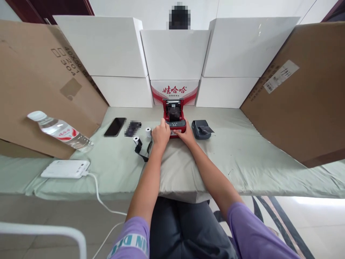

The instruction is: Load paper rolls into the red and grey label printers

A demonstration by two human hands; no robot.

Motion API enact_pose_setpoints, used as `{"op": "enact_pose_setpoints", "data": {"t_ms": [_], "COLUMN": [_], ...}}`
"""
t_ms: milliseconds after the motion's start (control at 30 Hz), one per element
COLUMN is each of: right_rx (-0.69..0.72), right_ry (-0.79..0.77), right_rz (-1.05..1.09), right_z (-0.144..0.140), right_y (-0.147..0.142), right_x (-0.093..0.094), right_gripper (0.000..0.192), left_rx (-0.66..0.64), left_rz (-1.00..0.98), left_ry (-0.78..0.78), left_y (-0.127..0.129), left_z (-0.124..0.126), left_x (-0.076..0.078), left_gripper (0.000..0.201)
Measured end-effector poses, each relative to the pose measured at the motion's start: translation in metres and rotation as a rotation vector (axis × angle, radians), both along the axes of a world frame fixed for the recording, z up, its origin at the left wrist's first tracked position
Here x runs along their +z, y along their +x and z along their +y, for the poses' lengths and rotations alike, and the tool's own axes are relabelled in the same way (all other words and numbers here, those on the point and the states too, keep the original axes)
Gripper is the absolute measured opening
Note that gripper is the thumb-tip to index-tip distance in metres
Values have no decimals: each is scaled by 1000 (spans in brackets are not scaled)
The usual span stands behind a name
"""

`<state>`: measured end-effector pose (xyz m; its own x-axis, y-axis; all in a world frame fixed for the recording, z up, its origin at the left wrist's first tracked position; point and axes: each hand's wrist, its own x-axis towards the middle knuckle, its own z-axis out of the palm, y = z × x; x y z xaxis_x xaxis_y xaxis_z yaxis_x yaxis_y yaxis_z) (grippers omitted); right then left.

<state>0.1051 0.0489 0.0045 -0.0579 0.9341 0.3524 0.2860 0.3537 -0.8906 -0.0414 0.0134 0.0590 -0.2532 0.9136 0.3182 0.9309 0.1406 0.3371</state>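
A small red and black printer (pixel 177 124) stands on the cloth-covered table with its lid raised, showing a metal roller and dark material inside. My left hand (pixel 161 133) grips its left front corner, fingers bent. On the other side, my right hand (pixel 187 133) holds the right edge, its thumb across the front. Close to my left hand are two small white rolls, one upright (pixel 148 132) and one (pixel 136 140) beside a black strap (pixel 140 153). A dark grey device (pixel 201 129) with a dark flap or sheet on top lies right of the printer.
White boxes (pixel 175 54) wall off the back, with large cardboard boxes (pixel 296 97) at the sides. On the left lie a phone (pixel 115 127), a blurred dark item (pixel 133 128), a tilted water bottle (pixel 61 132) and a white power bank (pixel 65 169) with a cable (pixel 97 190) hanging over the edge.
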Motion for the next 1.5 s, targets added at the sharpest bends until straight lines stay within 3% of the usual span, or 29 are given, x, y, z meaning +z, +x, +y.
{"op": "enact_pose_setpoints", "data": {"t_ms": [200, 400, 500, 600, 733, 833, 933, 1100, 1233, 1333, 1433, 1500], "right_rx": [-3, -78, -106, -84, -45, -111, -159, -56, 288, 473, 472, 429], "right_ry": [-6, -49, -50, -29, 81, 164, 126, 83, 134, 59, -49, -37], "right_rz": [-29, -45, -20, 18, 92, 136, 109, -400, -806, -1077, -1296, -1362], "right_z": [-34, -85, -99, -102, -99, -96, -86, -51, -22, -8, 3, 9], "right_y": [15, 43, 48, 48, 48, 52, 56, 62, 58, 46, 31, 23], "right_x": [15, 17, 13, 8, 8, 15, 29, 65, 98, 115, 119, 115], "right_gripper": [96, 90, 90, 84, 55, 37, 29, 34, 40, 42, 40, 30], "left_rx": [-10, -383, -501, -564, -587, -542, -546, -546, -472, -462, -518, -535], "left_rz": [-59, 13, 0, -36, -96, -128, -159, -308, -460, -475, -448, -490], "left_ry": [143, 276, 312, 393, 632, 749, 754, 787, 852, 864, 828, 766], "left_y": [-1, -8, -12, -16, -20, -19, -15, -8, -13, -15, -10, -5], "left_z": [-18, -23, -21, -18, -13, -11, -11, -10, -6, -5, -7, -10], "left_x": [-2, -19, -27, -31, -37, -41, -45, -46, -46, -45, -45, -45], "left_gripper": [35, 31, 31, 31, 32, 34, 35, 41, 46, 46, 43, 42]}}
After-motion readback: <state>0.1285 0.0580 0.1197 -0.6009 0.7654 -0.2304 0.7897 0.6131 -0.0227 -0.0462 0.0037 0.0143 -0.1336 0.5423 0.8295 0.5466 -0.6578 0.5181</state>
